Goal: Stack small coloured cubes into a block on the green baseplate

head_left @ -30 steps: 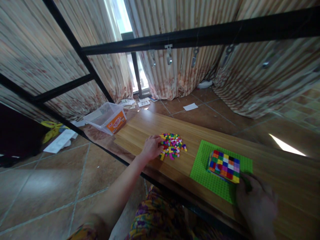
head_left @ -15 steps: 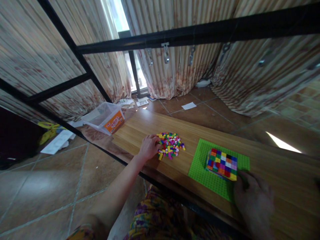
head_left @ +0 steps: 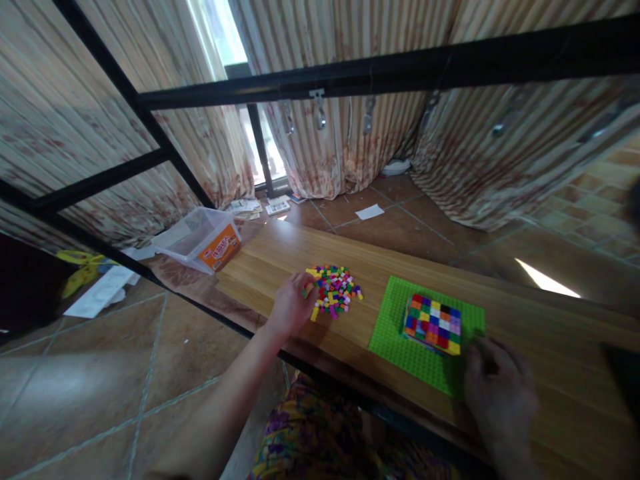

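Observation:
A loose pile of small colourful building bricks (head_left: 334, 288) lies on the wooden table. At its left edge is my left hand (head_left: 293, 305), fingertips pinched together, with a bit of green, apparently a brick, showing between them. To the right, a green baseplate (head_left: 387, 333) carries a rectangular multicoloured brick block (head_left: 434, 323) with a patchwork top. My right hand (head_left: 503, 387) hovers or rests at the baseplate's right front corner, just beside the block. Its fingers are curled and somewhat blurred; what they hold, if anything, is hidden.
The narrow wooden table (head_left: 285, 250) runs left to right. A clear plastic box (head_left: 197, 240) with an orange label stands at its left end. A black metal frame (head_left: 350, 77) crosses above. Papers (head_left: 370, 212) lie on the tiled floor before striped curtains (head_left: 320, 153).
My left hand has drawn slightly back from the bricks, with a green bit now at its fingertips. My right hand has moved slightly away from the block. The whole view has shifted a little.

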